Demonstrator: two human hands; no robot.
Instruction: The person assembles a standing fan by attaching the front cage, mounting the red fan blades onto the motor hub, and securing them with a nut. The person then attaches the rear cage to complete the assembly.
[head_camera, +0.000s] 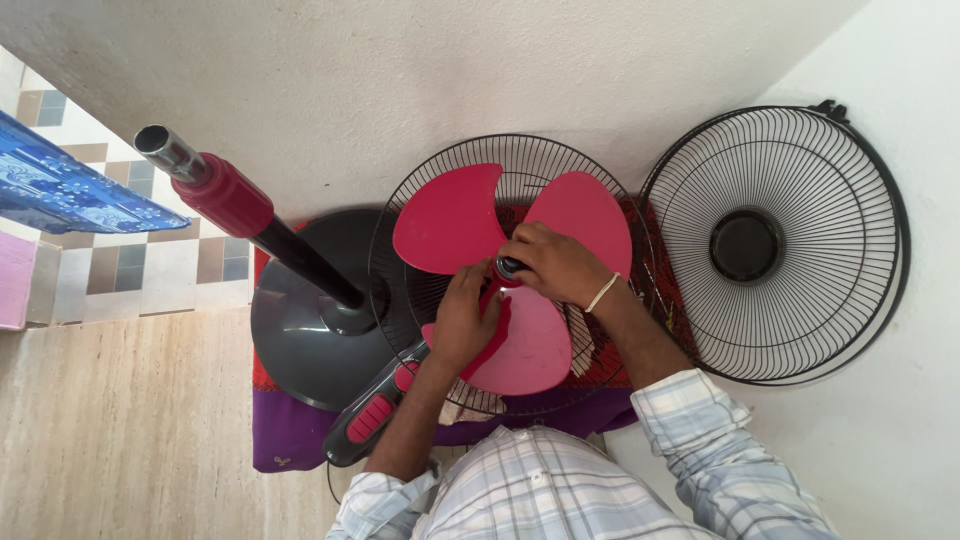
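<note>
Closest to me are my own sleeves, soft pale-blue plaid cotton (560, 495), rolled above the forearms. Just beyond them a purple cloth (290, 435) lies over the pale stone-look floor, with a red patterned mat showing under the fan parts. On the cloth rests the fan's motor housing (372, 412), smooth dark plastic with rounded pink buttons, lying at a slant toward my left elbow.

My left hand (463, 322) presses flat on the lower pink blade, fingers loosely curled and steadying it rather than gripping anything. The three-lobed blade (530, 345) is glossy pink-red plastic, each lobe broad and rounded, and it sits inside the rear grille (420, 190), a dish of thin black wire spokes. My right hand (556, 264), a pale band at its wrist, closes its fingertips around the small dark hub cap (509, 267) at the centre of the blade; my knuckles hide most of that cap.

To the left the round grey base (300, 335), matte and shallowly domed, overlaps the grille's edge, and its black pole (300, 257) rises toward me through a red collar to a shiny metal tube. To the right the front grille (775, 245), black wire with a solid dark centre disc, leans against the rough white wall (400, 70). Far left, checked tiles and a blue patterned sheet (70, 190).
</note>
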